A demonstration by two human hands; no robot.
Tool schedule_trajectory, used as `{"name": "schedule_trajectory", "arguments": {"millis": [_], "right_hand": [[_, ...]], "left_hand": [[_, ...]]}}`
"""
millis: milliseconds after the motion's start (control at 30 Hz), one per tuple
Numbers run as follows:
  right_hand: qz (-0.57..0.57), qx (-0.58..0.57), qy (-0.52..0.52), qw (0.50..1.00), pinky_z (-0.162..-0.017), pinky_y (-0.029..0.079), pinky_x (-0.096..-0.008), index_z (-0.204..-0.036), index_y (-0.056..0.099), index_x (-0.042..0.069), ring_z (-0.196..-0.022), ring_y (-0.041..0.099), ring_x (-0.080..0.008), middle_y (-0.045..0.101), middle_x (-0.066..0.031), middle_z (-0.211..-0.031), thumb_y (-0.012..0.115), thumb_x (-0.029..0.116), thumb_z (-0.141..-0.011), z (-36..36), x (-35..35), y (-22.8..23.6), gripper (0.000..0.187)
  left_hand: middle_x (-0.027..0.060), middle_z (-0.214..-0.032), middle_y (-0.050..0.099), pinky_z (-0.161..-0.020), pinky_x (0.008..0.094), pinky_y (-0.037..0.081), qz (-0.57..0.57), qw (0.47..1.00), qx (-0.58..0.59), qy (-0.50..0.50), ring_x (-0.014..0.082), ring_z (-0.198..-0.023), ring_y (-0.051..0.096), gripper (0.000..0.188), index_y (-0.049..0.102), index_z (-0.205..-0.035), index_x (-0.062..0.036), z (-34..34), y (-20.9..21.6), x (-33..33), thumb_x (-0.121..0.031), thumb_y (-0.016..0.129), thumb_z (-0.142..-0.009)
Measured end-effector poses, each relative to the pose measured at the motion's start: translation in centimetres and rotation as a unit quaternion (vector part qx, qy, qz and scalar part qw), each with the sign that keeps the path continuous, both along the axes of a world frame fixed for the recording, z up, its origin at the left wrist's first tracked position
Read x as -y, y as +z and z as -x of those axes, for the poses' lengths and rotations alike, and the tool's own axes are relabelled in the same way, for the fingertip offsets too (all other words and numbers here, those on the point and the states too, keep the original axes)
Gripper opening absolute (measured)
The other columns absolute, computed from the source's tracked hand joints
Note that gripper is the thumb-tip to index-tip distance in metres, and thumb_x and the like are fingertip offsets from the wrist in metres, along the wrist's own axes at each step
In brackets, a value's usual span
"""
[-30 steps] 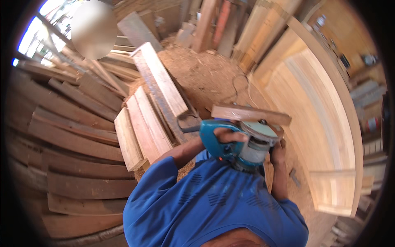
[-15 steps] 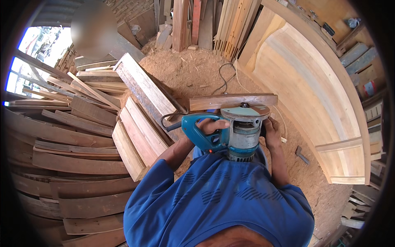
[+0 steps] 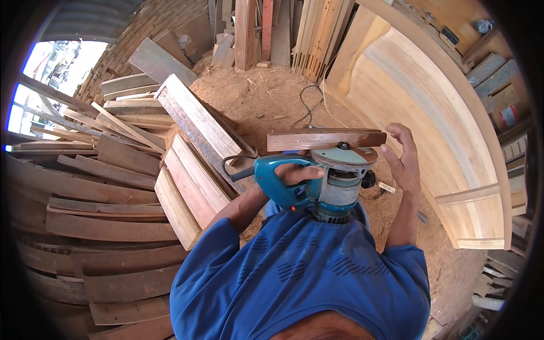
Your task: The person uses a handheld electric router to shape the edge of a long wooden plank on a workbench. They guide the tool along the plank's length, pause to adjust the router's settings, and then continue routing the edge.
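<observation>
A teal and silver electric router (image 3: 340,187) is tipped up against the front of my blue shirt, its round base facing away from me. Wrapped round its teal handle is my left hand (image 3: 299,174). My right hand (image 3: 403,158) is raised at the right of the base, fingers apart and nothing in them. The router's black side knob (image 3: 368,179) shows free below that hand. A brown wooden strip (image 3: 326,140) lies across the far edge of the base, and a dark bit or collet (image 3: 343,145) shows at the base's centre.
A large pale wooden panel (image 3: 419,102) stands along the right. Stacked boards (image 3: 113,226) fill the left, with planed planks (image 3: 195,187) beside them. A cable (image 3: 309,107) lies on the sawdust-covered floor (image 3: 249,96). A hammer (image 3: 423,216) is mostly hidden behind my right forearm.
My right hand has let go of the router's side and lifted up and to the right, its fingers opening. The router has shifted slightly right, with my left hand still on its handle.
</observation>
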State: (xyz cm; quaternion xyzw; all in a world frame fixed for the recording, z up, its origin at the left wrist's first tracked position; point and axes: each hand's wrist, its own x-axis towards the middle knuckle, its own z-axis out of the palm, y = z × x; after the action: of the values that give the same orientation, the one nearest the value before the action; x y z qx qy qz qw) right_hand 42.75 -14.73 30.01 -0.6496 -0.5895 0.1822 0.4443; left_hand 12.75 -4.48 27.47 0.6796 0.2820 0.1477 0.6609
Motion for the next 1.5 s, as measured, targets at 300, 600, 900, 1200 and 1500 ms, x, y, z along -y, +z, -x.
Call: {"name": "schedule_trajectory", "arguments": {"millis": [300,600,900,1200,1500], "right_hand": [[0.218,-0.017,0.149,0.964,-0.093,0.050,-0.0355,-0.118,0.065,0.002,-0.099,0.064,-0.0211,0.070,-0.0096,-0.105,0.077,0.021,-0.080,-0.5,-4.3,0.9,0.044],[0.222,-0.024,0.155,0.962,-0.084,0.051,-0.0333,-0.110,0.067,0.002,-0.089,0.063,-0.0154,0.070,-0.0053,-0.093,0.080,0.024,-0.079,-0.7,-4.6,-0.1,0.039],[0.069,0.125,-0.024,0.989,-0.095,0.050,-0.0396,-0.120,0.064,0.002,-0.104,0.062,-0.0319,0.066,-0.0165,-0.112,0.071,0.010,-0.080,-2.7,1.0,0.3,0.041],[0.125,0.239,0.056,0.961,-0.083,0.057,-0.0481,-0.113,0.061,-0.002,-0.098,0.067,-0.0401,0.066,-0.0220,-0.101,0.075,0.010,-0.075,2.2,6.3,-7.1,0.042],[0.144,0.236,0.057,0.959,-0.084,0.055,-0.0468,-0.131,0.059,0.005,-0.102,0.066,-0.0414,0.068,-0.0222,-0.113,0.079,0.018,-0.074,3.2,6.6,-4.7,0.062]], "left_hand": [[0.0208,-0.125,0.065,-0.098,0.0411,0.050,-0.100,0.992,0.071,-0.017,0.0306,-0.118,0.063,0.073,0.052,-0.141,0.0003,-2.7,-1.7,-0.3,-0.038,0.079,-0.085],[0.0204,-0.136,0.060,-0.104,0.0395,0.046,-0.090,0.992,0.068,-0.058,0.0280,-0.126,0.057,0.078,0.047,-0.145,0.0029,-2.9,-1.2,-0.7,-0.040,0.076,-0.086],[0.0203,-0.130,0.064,-0.101,0.0382,0.048,0.040,0.998,0.031,-0.033,0.0270,-0.120,0.061,0.078,0.046,-0.145,0.0048,-1.9,-1.2,-0.7,-0.038,0.075,-0.087],[0.0189,-0.132,0.065,-0.106,0.0383,0.047,-0.019,0.998,0.011,-0.054,0.0299,-0.125,0.060,0.074,0.052,-0.143,0.0028,-2.3,0.3,-1.1,-0.039,0.077,-0.087],[0.0196,-0.131,0.067,-0.101,0.0416,0.049,-0.140,0.974,-0.013,-0.180,0.0333,-0.122,0.063,0.066,0.060,-0.136,-0.0021,-2.6,0.5,-0.5,-0.042,0.074,-0.085]]}}
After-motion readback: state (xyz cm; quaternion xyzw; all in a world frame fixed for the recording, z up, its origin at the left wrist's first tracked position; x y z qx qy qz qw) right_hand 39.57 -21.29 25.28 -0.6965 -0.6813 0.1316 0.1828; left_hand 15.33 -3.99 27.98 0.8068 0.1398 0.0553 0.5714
